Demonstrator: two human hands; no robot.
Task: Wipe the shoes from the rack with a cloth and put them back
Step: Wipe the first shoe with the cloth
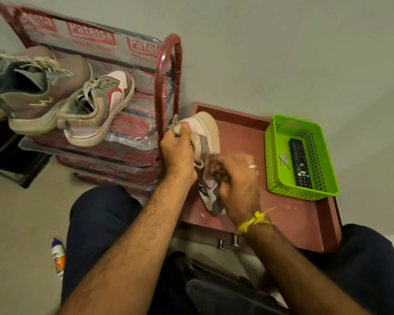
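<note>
Shoe [206,142] in left hand [176,148], right hand [238,185] alongside.

A rack [132,105] is standing at the left against the wall, and two shoes [96,105] are resting on its top shelf. A low table [293,214] is sitting just right of the rack. A third shoe [205,137] is being held over the table's left part by the left hand [179,151] and right hand [239,185]. A basket [275,160] is sitting on the table's right part, with a remote [300,165] lying in it. A bottle [58,258] is lying on the floor at the lower left.
</note>
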